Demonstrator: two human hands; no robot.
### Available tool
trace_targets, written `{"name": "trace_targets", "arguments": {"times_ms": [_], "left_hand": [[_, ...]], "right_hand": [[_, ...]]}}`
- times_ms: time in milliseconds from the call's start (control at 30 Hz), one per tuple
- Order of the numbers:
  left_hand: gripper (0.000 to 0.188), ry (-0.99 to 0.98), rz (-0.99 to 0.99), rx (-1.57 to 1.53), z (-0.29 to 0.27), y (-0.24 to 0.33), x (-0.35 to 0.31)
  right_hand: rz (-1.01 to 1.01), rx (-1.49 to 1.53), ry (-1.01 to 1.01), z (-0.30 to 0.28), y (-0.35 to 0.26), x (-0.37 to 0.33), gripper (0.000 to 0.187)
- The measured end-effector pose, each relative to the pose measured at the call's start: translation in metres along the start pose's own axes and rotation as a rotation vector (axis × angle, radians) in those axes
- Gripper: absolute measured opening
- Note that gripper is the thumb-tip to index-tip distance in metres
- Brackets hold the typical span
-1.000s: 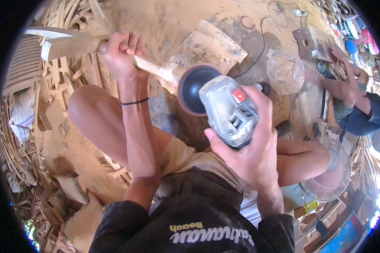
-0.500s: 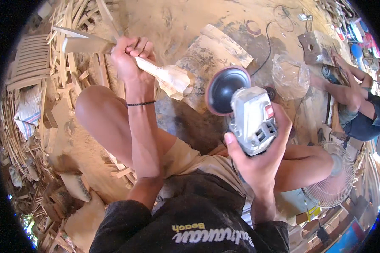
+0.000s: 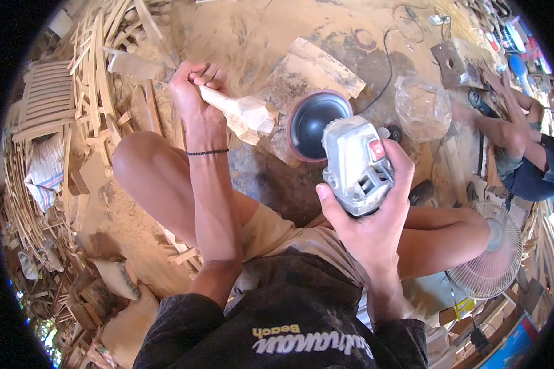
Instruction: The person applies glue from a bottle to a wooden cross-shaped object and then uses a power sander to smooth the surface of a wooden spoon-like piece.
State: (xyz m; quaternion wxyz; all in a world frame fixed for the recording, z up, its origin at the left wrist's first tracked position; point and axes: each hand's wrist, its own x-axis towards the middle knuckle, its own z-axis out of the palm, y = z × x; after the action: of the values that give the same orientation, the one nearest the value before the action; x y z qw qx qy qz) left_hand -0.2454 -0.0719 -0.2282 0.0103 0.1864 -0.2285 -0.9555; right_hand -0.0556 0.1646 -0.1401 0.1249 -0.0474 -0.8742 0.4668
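My left hand (image 3: pixel 198 89) is wrapped round the narrow middle of a pale carved wooden piece (image 3: pixel 249 117). A thick faceted end of it points right, toward the disc; a flat, blade-like end (image 3: pixel 135 65) sticks out to the left of the fist. In my right hand (image 3: pixel 375 230) is a dusty grey angle grinder (image 3: pixel 356 163) with a red switch, gripped round its body, thumb on the left side. Its round dark disc (image 3: pixel 317 126) with a reddish rim faces up beside the wood, a small gap between them. Whether the disc spins I cannot tell.
A flat board (image 3: pixel 326 67) lies on the dusty floor ahead. To the right are a clear plastic bag (image 3: pixel 423 107), a wooden block with a hole (image 3: pixel 458 64), a fan (image 3: pixel 486 258) and another person's bare leg (image 3: pixel 501 132). Wood offcuts (image 3: pixel 95 80) pile up at left.
The grinder and its disc have shifted a little left and up, nearer the wood. The wooden piece has turned slightly, its flat end lower and moved right. Both hands keep their hold.
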Motion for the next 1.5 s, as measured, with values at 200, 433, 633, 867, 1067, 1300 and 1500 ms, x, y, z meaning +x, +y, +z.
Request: {"name": "trace_targets", "arguments": {"times_ms": [200,433,633,867,1067,1300,1500], "left_hand": [[0.035,0.183,-0.005,0.151,0.009,-0.004,0.002],[0.035,0.188,0.023,0.208,0.006,0.002,0.004],[0.035,0.209,-0.001,0.199,0.008,0.0,0.004],[0.036,0.048,-0.051,0.025,0.001,0.007,0.002],[0.037,-0.083,-0.202,-0.176,-0.006,0.009,0.003],[0.039,-0.243,-0.266,-0.253,-0.021,0.015,0.006],[0.038,-0.132,-0.297,-0.283,-0.02,0.013,0.008]], "right_hand": [[0.017,0.086,-0.085,0.005,-0.018,-0.003,0.086],[0.105,0.088,-0.087,0.005,-0.009,-0.006,0.084],[-0.017,0.082,-0.05,0.006,-0.011,-0.001,0.085],[0.154,0.061,-0.044,0.001,-0.01,-0.002,0.082],[0.14,0.105,0.013,-0.005,0.0,-0.011,0.086],[0.097,0.225,-0.108,0.0,-0.018,0.0,0.087],[0.058,0.303,-0.149,0.011,-0.022,0.012,0.085]]}}
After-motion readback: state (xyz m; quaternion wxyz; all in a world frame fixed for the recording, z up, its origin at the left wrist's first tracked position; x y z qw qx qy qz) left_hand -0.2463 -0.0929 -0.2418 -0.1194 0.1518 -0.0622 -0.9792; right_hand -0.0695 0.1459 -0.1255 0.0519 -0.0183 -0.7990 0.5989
